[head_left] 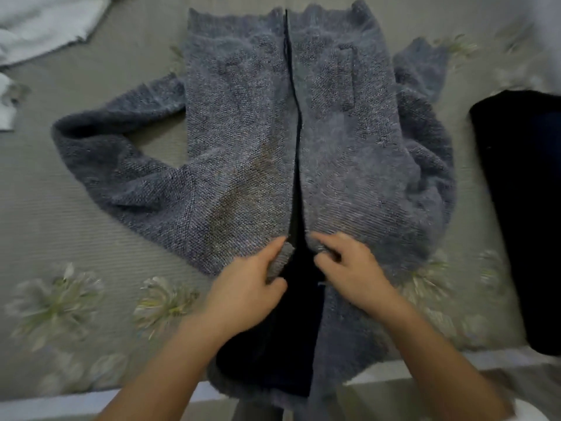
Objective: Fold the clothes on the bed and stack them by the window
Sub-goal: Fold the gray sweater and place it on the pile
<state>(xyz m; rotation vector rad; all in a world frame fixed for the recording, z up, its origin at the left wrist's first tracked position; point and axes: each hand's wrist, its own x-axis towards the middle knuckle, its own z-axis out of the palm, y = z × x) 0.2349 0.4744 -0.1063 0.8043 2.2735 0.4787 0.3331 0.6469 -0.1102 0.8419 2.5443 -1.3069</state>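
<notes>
My left hand point(252, 287) pinches the inner edge of the cardigan point(243, 132) at its left front panel, low in the centre of the frame, with the thumb on top and the fingers curled under the knit. Just beside it, my right hand point(352, 268) is curled on the edge of the right front panel. It appears to be grasping a small bunch of fabric, though motion blur softens the fingers. The two hands sit close together on either side of the open front, where the dark lining point(297, 329) shows as a widening wedge toward the bottom of the frame.

The grey-blue cardigan lies flat and face up across the middle of the frame. Its front opening runs as a dark line from top centre down to my hands. A patch pocket point(346, 77) sits on the right panel in the upper part. The left sleeve point(106, 147) bends out and back in a loop at mid-left. The right sleeve point(425, 132) is bunched along the right side of the body.

Everything rests on a grey-green bed sheet point(76, 238) printed with pale flowers. A dark garment point(522, 208) lies folded at the right edge, apart from the cardigan. A white cloth point(39, 25) is crumpled in the upper left corner.
</notes>
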